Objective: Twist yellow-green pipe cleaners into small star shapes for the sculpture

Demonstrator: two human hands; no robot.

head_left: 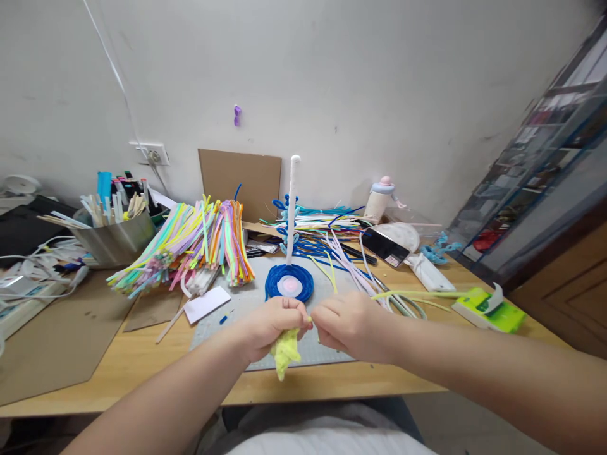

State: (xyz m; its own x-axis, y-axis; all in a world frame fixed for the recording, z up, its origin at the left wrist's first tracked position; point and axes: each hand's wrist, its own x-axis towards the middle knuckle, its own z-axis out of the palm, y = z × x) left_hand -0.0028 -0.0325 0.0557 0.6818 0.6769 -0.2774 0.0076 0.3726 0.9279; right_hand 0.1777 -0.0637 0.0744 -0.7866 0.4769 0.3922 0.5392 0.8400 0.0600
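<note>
My left hand (275,325) is closed around a fuzzy yellow pipe-cleaner piece (286,355), whose pointed end hangs below the fingers. A small yellow tip shows between my two hands. Close beside it, my right hand (348,322) is curled with fingertips pinched together; what they grip is hidden. Just beyond the hands lies a coiled blue pipe-cleaner disc (303,292) with a pink and white centre (290,286). A white fuzzy stem (291,208) stands upright behind it, with blue loops next to it. Long yellow pipe cleaners (417,294) stretch out to the right of my right hand.
A grey cutting mat (218,332) lies under the hands. Bundled pastel pipe cleaners (190,246) and a metal pot (116,240) of sticks stand left. Rightward are loose blue strands, a phone (386,246), a bottle (378,202) and a lime-green packet (493,309).
</note>
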